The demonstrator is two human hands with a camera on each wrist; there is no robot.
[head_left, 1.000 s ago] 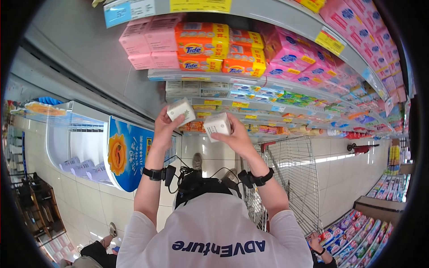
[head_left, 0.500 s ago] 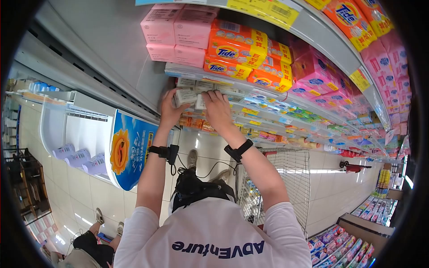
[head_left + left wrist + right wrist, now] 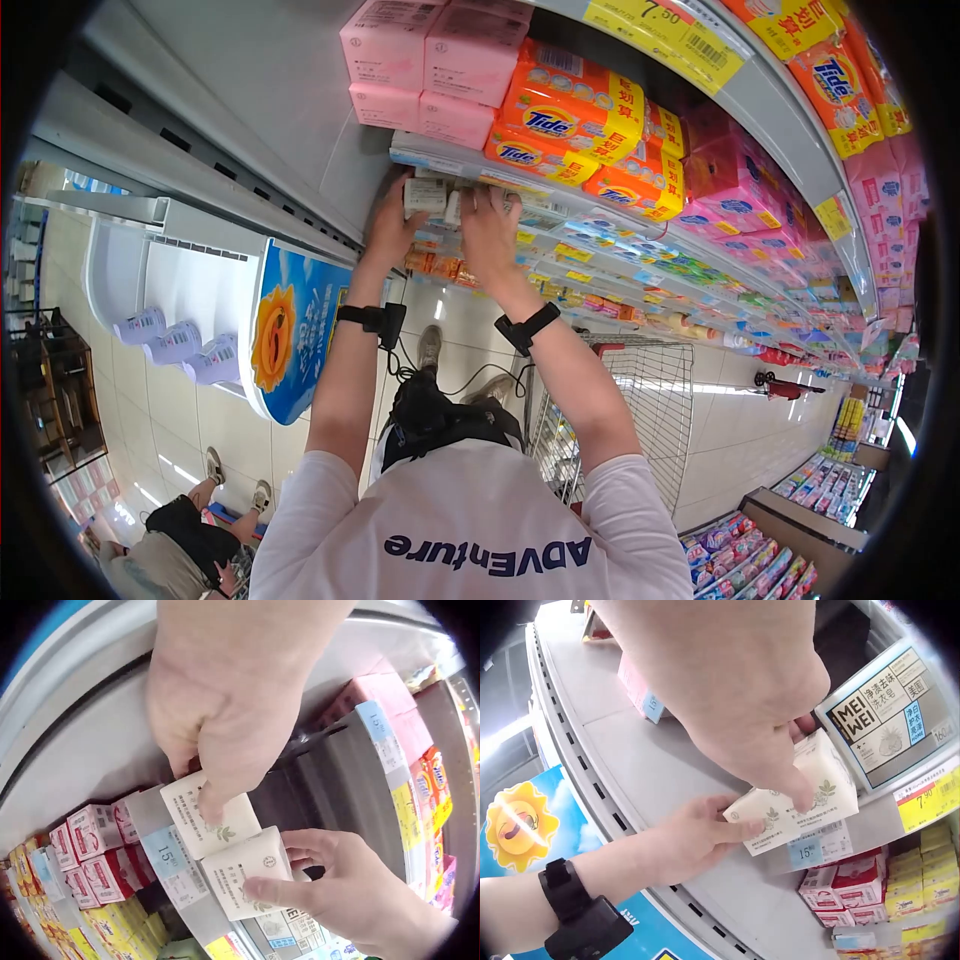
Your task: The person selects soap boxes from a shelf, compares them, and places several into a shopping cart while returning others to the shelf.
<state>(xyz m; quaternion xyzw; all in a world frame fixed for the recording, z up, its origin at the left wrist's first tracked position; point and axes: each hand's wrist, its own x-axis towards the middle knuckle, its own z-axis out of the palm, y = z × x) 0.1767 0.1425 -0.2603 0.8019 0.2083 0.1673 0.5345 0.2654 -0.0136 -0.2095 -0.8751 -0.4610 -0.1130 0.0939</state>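
Note:
My left hand (image 3: pixel 390 232) and right hand (image 3: pixel 490 240) both reach in at the shelf below the pink boxes. The left hand grips a white box (image 3: pixel 184 802) with a green leaf print, its thumb on the printed face. A matching white box (image 3: pixel 241 881) is in the right hand, thumb across its front and fingers around the far side. The two boxes stand side by side, right at the shelf's front edge over a blue 15.80 price tag (image 3: pixel 165 853). Beside the right-hand box is a MEIWEI laundry soap pack (image 3: pixel 891 720).
Pink boxes (image 3: pixel 470 60) and orange Tide packs (image 3: pixel 560 95) fill the shelf above. A display stand with a sun picture (image 3: pixel 275 345) is at left. A wire shopping cart (image 3: pixel 640 410) stands at right. Another person (image 3: pixel 175 550) is at lower left.
A second ago the boxes were held apart in front of the shelves. Both hands have since brought them forward to the shelf, side by side. The head view has shifted closer to the shelves.

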